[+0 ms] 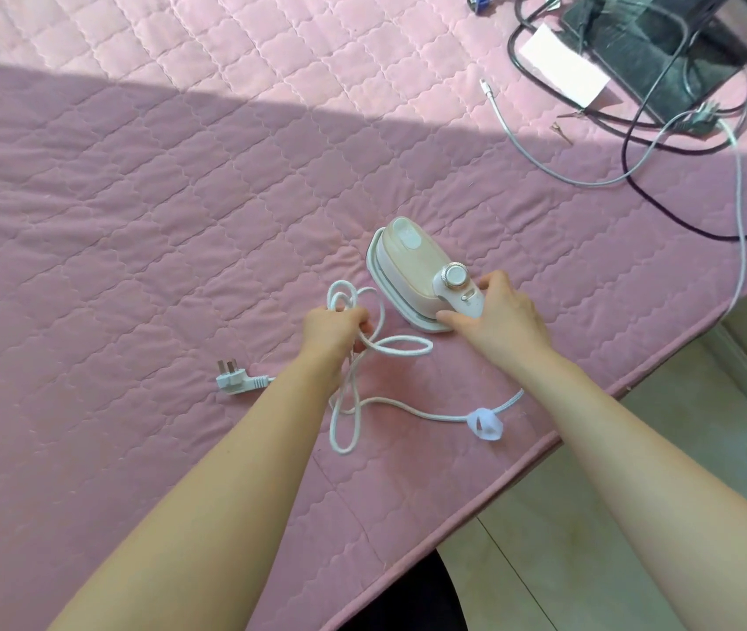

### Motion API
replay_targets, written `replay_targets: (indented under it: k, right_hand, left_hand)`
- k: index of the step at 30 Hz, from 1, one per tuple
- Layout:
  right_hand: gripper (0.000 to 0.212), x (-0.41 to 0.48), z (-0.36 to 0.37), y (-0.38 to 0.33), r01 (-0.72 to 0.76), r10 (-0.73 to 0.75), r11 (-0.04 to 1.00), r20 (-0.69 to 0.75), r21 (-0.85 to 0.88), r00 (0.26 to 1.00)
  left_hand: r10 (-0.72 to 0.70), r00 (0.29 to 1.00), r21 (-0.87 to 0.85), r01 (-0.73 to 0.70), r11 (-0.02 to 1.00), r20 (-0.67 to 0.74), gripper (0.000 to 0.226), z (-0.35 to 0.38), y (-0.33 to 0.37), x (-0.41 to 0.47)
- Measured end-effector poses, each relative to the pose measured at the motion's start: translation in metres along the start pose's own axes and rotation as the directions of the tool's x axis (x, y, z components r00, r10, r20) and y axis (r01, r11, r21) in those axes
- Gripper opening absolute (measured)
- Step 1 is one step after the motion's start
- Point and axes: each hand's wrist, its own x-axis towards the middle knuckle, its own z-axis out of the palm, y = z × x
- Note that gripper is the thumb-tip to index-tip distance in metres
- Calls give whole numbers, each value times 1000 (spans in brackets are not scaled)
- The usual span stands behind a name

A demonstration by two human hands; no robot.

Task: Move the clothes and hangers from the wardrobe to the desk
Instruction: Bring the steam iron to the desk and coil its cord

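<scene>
Gripping bunched loops of the white cord (403, 346), your L hand (333, 330) is curled tight. Your R hand (499, 318) holds the rear handle of 1 mini steam iron (408, 261) w/ thumb & fingers. Both sit near the pink quilted cover's (135, 220) right edge, w/ tile floor (613, 516) just beyond. Wide bare room lies to the left. 1 plug (232, 380), 1 cord strap (485, 423), several cables (704, 118) top right. Can't tell where clothes or hangers are.

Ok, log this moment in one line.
left hand: grips white cord | right hand: holds mini steam iron | plug: lying on pink quilt
</scene>
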Motion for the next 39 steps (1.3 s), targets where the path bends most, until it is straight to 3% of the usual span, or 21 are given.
replay_targets:
  k: [5,12,20,22,29,33,39]
  right_hand:
    - [47,7,3,0,-18,16,999,68,29,998]
    - [34,7,-9,-2,30,-30,999,5,18,1000]
    - [36,8,-34,6,55,-44,994,-116,90,992]
    - [37,10,-37,6,55,-43,995,-136,82,990]
    - [44,8,-39,11,66,-60,997,-174,32,983]
    - [43,4,-39,15,66,-60,997,-171,27,983]
    - [41,-13,-44,16,58,-52,998,-189,30,981]
  left_hand:
    - [11,997,75,-6,997,-72,10,8,-7,7]
    - [15,990,141,5,990,-139,14,24,1,13]
    - [-3,986,145,28,989,-166,23,48,6,23]
    - [23,984,183,10,983,-177,19,56,6,26]
    - [87,970,398,12,917,-229,38,77,4,24]
    - [79,977,304,-16,953,-197,38,77,0,32]
    - [61,991,3,-61,998,-123,40,58,-12,25]
